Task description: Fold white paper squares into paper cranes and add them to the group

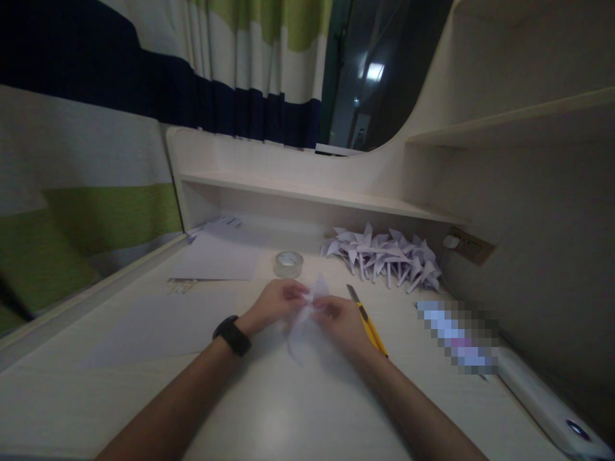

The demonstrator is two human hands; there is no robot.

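- The desk [288, 410] carries everything; the grip sits over its middle, a little way out from the person's body.
- Flat white sheets [216, 256] lie beyond and to the left of the grip, well apart from it.
- A pile of folded paper shapes [384, 256] sits beyond and to the right of the grip, under the shelf.
- A white power strip [542, 403] lies far to the right, nearer the person than the grip.
- The paper piece [300, 333] is held just above the desk between both hands. Its long axis runs from a pointed tip aimed away from the person to a wider tail aimed back at them, leaning slightly left. It looks feather-light, thin and limp, and would likely crease or tear easily, so the folded middle is probably the safest hold.
- The left hand [271, 304] and right hand [343, 323] both pinch it there with their fingertips, closed on the paper.
- A yellow knife [369, 326] lies just beside the right hand, on its outer side.
- A tape roll [289, 263] stands near, just beyond the grip.
- A black watch [232, 334] wraps the left wrist.
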